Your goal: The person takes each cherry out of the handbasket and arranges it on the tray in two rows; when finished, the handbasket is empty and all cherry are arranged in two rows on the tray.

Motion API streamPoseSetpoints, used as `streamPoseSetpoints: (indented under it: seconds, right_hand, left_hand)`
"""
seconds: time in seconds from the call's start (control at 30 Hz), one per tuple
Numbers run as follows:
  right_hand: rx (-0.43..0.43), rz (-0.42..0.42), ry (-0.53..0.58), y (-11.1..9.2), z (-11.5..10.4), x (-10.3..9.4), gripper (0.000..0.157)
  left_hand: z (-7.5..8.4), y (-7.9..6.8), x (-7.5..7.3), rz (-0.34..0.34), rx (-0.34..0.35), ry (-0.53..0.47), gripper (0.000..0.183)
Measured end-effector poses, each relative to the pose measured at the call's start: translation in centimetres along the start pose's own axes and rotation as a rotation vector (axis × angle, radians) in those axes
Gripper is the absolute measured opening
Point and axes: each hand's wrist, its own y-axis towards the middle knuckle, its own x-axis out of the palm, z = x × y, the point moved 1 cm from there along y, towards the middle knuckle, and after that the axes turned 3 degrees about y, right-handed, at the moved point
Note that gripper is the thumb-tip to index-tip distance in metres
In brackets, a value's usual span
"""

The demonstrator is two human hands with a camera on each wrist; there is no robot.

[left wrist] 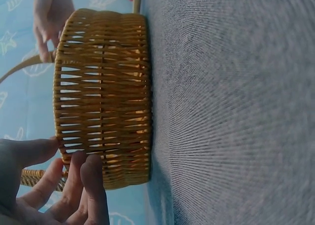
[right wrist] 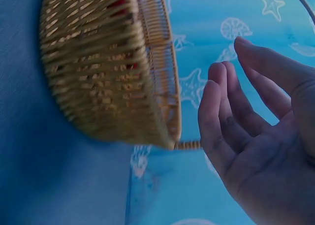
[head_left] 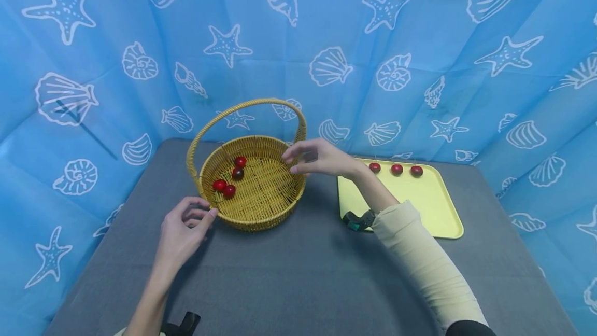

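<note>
A round wicker basket [head_left: 254, 223] with a tall arched handle stands on the grey table. Several dark red cherries [head_left: 229, 191] lie in its left part. My left hand [head_left: 184, 229] is at the basket's near left rim, by the foot of the handle. In the left wrist view its thumb [left wrist: 39, 151] meets the rim while the fingers lie against the woven side, lightly gripping it. My right hand [head_left: 322, 157] hovers over the basket's right rim, fingers loosely bent and apart from the thumb, with nothing between them.
To the right lies a pale yellow tray [head_left: 420, 211] with three cherries [head_left: 397, 169] in a row along its far edge. The right forearm crosses over the tray's left side. A blue curtain [head_left: 289, 45] with shell and starfish prints hangs behind the table.
</note>
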Motion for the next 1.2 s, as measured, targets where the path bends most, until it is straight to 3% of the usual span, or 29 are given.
streamPoseSetpoints:
  seconds: [0.3,0.6,0.83,1.07,1.2]
  right_hand:
    - [0.002,-0.099,-0.003,4.2,-1.3,1.6,0.035]
    - [0.066,-0.112,-0.052,7.9,-1.5,2.8,0.034]
    - [0.096,-0.099,0.005,9.8,-0.9,3.6,0.032]
    - [0.09,-0.075,-0.01,11.3,0.9,4.6,0.032]
    - [0.136,-0.055,-0.013,11.7,1.9,5.1,0.03]
  left_hand:
    - [-0.2,-0.1,0.2,0.025,0.029,0.02,0.038]
    - [-0.2,-0.1,0.1,0.031,0.047,0.017,0.037]
    - [-0.2,0.0,0.3,0.043,0.055,0.013,0.034]
    - [-0.2,0.0,0.3,0.049,0.059,-0.001,0.033]
    - [0.0,-0.1,0.2,0.048,0.057,0.002,0.035]
